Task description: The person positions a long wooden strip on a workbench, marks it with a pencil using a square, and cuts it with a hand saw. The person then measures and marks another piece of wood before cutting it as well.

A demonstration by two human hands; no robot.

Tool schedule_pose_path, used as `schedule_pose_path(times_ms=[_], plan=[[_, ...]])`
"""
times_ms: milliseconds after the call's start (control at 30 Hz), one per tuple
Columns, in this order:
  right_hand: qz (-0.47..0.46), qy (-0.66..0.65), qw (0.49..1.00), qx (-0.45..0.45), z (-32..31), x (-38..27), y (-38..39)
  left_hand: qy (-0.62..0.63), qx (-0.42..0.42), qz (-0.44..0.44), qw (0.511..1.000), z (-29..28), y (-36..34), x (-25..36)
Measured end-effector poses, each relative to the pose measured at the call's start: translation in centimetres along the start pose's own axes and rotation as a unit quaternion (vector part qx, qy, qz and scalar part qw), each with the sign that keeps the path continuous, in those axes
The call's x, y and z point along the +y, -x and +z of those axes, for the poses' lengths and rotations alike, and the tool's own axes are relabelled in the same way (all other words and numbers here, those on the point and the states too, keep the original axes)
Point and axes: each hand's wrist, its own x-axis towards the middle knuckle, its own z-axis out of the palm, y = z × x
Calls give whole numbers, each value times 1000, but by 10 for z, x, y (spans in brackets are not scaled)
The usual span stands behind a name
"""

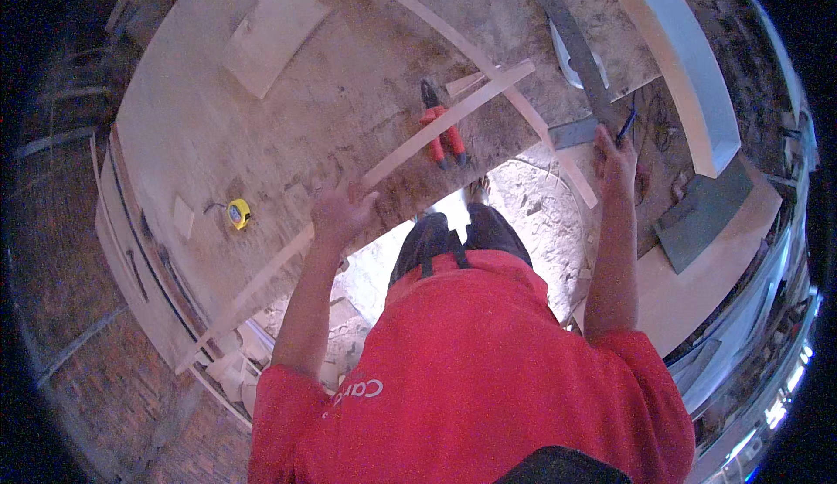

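Note:
A long, thin wooden strip runs slantwise across the board-topped table. My left hand is closed around it near the table's front edge. Over on the right, my right hand is closed with a blue pen upright in its fingers. Just beyond that hand lies a long dark flat bar, and a short grey flat piece sits beside its near end. Red-handled pliers lie partly under the strip. My right fingertips are partly blurred.
A yellow tape measure rests at the left. A second wooden strip crosses the far side. At right stand a long pale curved-looking plank and a grey-green sheet. A square of thin board lies at far left.

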Motion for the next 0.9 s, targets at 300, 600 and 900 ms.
schedule_pose_path(times_ms=[300,600,900], plan=[[105,4,976,-191,145,102,125,251,29,2,968,40,-60,59],[196,-64,959,-197,203,112,140,224,12,65,972,43,-52,51],[253,-84,949,-169,218,116,143,235,-35,104,966,43,-53,35]])
